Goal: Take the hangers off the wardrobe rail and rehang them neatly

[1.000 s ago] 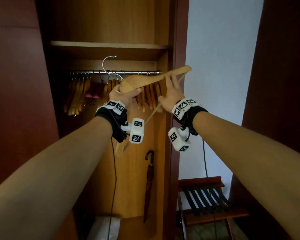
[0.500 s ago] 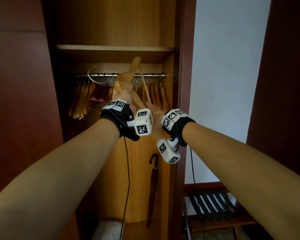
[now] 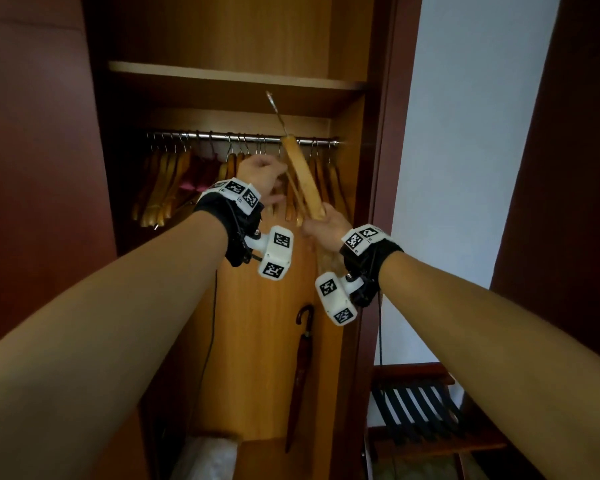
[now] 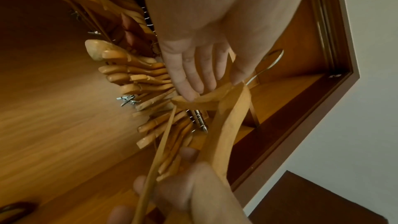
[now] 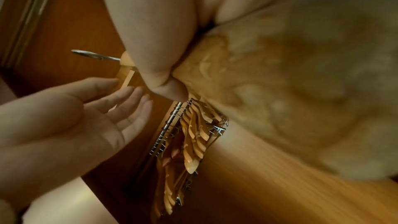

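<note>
A wooden hanger (image 3: 302,178) stands upright and edge-on in front of the rail (image 3: 222,136), its metal hook (image 3: 274,105) above rail height. My right hand (image 3: 324,225) grips the hanger's lower arm; in the right wrist view its thumb (image 5: 165,81) wraps the wood. My left hand (image 3: 260,176) is beside the hanger on the left. Its straight fingers (image 4: 189,81) touch the wood just below the hook (image 4: 270,61), without gripping. Several wooden hangers (image 3: 163,181) hang on the rail, bunched left and right of my hands, with dark red padded ones (image 3: 196,174) among them.
A shelf (image 3: 236,77) runs just above the rail. A dark red umbrella (image 3: 303,358) leans in the wardrobe's right corner. A white bag (image 3: 208,459) lies on the floor. A wooden luggage rack (image 3: 420,410) stands outside at lower right. A wardrobe door (image 3: 32,168) is at left.
The hanger has swung from lying across to upright, hook up by the rail. My left hand has let go and opened; my right hand has taken hold of the lower end.
</note>
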